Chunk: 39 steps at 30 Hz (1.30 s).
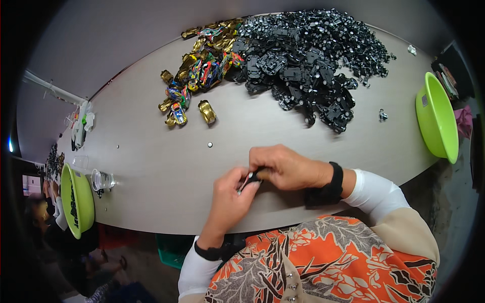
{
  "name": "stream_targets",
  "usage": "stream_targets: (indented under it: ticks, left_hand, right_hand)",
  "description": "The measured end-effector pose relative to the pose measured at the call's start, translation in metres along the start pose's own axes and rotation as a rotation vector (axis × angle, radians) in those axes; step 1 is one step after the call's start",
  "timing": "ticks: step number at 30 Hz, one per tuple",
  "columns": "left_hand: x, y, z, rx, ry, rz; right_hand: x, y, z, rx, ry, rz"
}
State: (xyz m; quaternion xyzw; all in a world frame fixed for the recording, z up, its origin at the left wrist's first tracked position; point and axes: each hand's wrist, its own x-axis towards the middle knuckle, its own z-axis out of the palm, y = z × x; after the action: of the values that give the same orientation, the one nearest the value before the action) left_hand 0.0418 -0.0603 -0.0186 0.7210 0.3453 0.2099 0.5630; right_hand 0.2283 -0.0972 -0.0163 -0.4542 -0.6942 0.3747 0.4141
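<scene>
Close to the table's front edge, my left hand [230,199] grips a small black toy car part [254,177] between thumb and fingers. My right hand [284,166] is closed on the same part from the right, its fingertips pinched together. Most of the part is hidden by my fingers; a pale round spot shows on it. Beyond my hands lie one loose wheel [209,145] and a gold toy car body [206,111]. Farther back are a heap of gold and coloured car bodies [208,70], a heap of black chassis [295,76] and a heap of wheel pieces [328,33].
A lime-green basin [449,129] stands at the right edge. Another green basin [85,204], holding black parts, is at the left edge beside a clear plastic cup [102,180]. A single wheel piece [383,115] lies on the right. Another person works at the far left.
</scene>
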Motion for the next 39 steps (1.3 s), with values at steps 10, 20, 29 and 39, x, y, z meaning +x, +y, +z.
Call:
stream_targets:
  ticks: [10,20,29,39]
  left_hand:
    - [-0.151,0.005,-0.075,-0.005,0.264,-0.429]
    - [-0.112,0.038,-0.098,0.346,0.390,-0.247]
    - [0.065,0.035,-0.037,-0.398,-0.117,-0.237]
    - [0.077,-0.008,-0.074,-0.863,0.336,0.019]
  right_hand:
    - [-0.002,-0.010,-0.072,-0.899,0.341,0.147]
    - [0.002,0.000,-0.072,-0.830,0.302,0.168]
    - [0.034,-0.002,-0.035,-0.148,0.103,0.017]
    - [0.112,0.032,-0.022,-0.387,0.275,0.016]
